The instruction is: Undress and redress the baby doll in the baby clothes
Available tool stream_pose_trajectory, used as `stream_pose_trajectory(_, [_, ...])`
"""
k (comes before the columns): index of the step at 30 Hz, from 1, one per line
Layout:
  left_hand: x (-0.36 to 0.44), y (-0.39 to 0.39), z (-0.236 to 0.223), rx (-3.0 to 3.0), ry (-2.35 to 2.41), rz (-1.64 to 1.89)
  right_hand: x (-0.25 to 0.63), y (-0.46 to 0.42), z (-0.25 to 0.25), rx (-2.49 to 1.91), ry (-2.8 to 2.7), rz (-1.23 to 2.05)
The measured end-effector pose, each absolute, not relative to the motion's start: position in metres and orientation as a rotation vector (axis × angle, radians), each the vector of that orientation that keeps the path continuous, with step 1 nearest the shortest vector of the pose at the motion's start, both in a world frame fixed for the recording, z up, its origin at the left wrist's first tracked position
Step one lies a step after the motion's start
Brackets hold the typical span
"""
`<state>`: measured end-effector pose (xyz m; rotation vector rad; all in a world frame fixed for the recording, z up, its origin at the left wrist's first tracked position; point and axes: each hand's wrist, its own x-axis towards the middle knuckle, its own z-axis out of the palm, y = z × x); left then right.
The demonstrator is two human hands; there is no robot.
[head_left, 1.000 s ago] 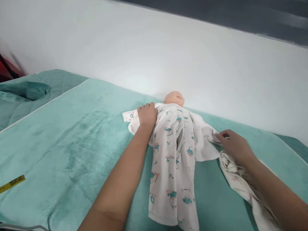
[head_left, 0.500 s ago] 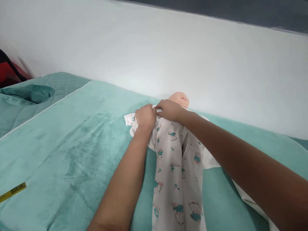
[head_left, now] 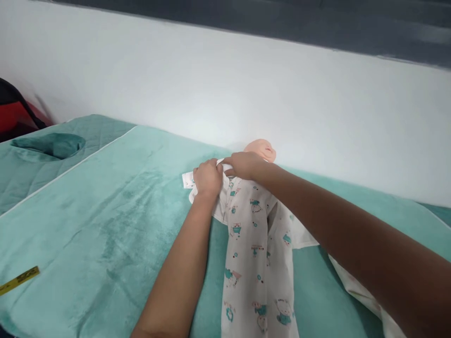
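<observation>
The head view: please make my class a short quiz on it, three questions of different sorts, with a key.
1. True or false: the right hand is next to the left hand, at the upper part of the outfit.
2. Which is nearest the right hand? A) yellow strip; B) doll's head; C) red object.
3. Fill in: the sheet under the outfit is ____ in colour.

Key: 1. true; 2. B; 3. green.

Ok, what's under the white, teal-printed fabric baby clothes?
Turquoise plush bedding lies under the clothes; a pink plastic doll head shows past their top. Whatever else they cover is hidden.
</observation>
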<state>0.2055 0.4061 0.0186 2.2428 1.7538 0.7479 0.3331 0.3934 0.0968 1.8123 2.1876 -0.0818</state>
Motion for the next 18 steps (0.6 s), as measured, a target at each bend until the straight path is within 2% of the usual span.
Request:
stream_pose_trajectory(12, [0.181, 0.388, 0.001, 2.051, 1.707, 0.786, 0.379, 0.341, 0.146, 1.912, 2.096, 0.217])
stream_pose_trajectory(18, [0.177, 0.376, 0.0, 2.074, 1.695, 1.005, 0.365, 0.346, 0.133, 1.977, 2.14, 0.066])
